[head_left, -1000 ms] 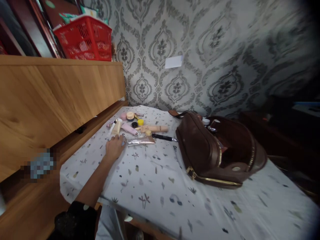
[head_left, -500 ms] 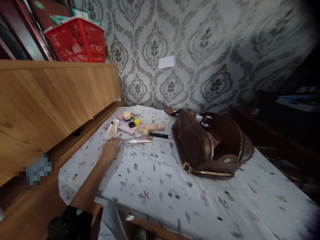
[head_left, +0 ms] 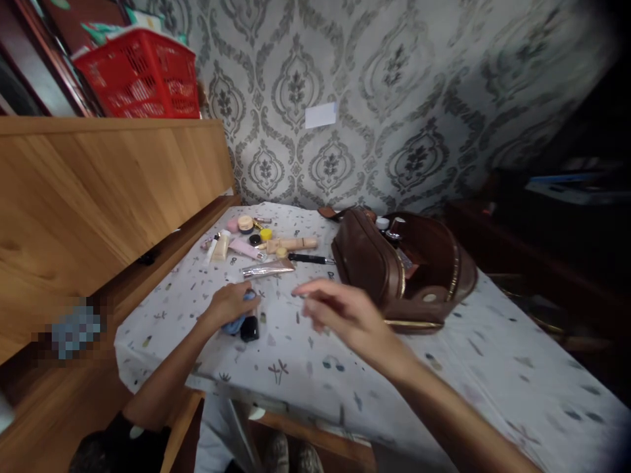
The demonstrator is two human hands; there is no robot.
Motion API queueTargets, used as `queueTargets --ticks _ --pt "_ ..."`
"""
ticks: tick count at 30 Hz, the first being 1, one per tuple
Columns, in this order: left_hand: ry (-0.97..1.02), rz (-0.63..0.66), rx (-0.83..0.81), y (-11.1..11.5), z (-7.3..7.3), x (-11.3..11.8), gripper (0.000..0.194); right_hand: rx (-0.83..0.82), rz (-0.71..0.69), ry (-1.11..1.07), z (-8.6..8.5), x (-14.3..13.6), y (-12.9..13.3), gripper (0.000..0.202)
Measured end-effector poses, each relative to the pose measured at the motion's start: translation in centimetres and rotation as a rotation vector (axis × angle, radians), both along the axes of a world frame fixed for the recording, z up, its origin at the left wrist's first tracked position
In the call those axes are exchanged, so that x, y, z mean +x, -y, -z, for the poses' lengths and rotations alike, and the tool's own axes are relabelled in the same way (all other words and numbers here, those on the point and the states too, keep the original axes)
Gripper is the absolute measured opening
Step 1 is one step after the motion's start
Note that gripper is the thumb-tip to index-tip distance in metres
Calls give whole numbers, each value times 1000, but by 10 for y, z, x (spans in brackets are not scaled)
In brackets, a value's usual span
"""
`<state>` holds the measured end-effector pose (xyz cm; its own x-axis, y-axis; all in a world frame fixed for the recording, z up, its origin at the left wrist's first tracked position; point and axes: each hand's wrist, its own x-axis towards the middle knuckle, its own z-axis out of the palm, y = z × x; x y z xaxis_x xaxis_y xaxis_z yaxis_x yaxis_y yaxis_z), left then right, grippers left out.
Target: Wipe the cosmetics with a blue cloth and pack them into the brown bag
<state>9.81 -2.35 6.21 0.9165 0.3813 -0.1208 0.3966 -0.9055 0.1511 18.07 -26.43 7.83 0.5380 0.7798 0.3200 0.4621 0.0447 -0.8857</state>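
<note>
My left hand rests on the patterned tablecloth with its fingers closed over a blue item. Against that item lies a small container with a black cap. To the right, my right hand hovers over the cloth, slightly blurred, fingers apart and nothing visible in them. Behind both hands lie a shiny pink tube, a black pen, a beige tube, a light pink tube and several small jars. The brown bag stands unzipped beyond my right hand, with cosmetics inside.
A wooden cabinet borders the table on the left, with a red basket on top. The patterned wall rises behind the table. At the right is dark furniture. The tablecloth's front edge hangs near me.
My right hand has come into view over the table. My left hand has moved nearer to me and right, and the blue item and black-capped container now show beside it. The view has shifted slightly.
</note>
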Motion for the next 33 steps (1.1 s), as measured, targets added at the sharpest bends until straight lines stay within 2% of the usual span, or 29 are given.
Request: queueTargets --ticks 2,5,8,11,14,18,22,24,28,30,33 --pt "44 -9 4 5 7 10 36 -196 15 102 16 2 -17 33" --pt "61 -40 37 5 16 23 40 -445 75 211 38 1 -40 53" --pt "70 -34 40 0 19 31 41 -547 110 284 47 -10 -52 70" --pt "82 -27 33 -4 18 33 40 -565 117 400 48 -23 -57 73" --pt "99 -9 15 -5 19 31 41 -559 127 491 51 -32 -60 57" --pt "166 34 -35 -6 22 28 42 -527 118 498 55 -33 -56 43" --pt "320 103 -93 -7 18 33 43 -439 139 363 51 -20 -44 33" --pt "304 112 -57 -4 13 39 46 -364 129 265 50 -10 -37 29" --pt "178 34 173 20 2 51 42 -159 136 113 59 10 -31 33" --pt "220 27 263 36 2 58 40 -108 180 26 67 18 -32 36" --pt "398 195 181 56 11 67 39 -43 220 -102 78 27 -35 34"
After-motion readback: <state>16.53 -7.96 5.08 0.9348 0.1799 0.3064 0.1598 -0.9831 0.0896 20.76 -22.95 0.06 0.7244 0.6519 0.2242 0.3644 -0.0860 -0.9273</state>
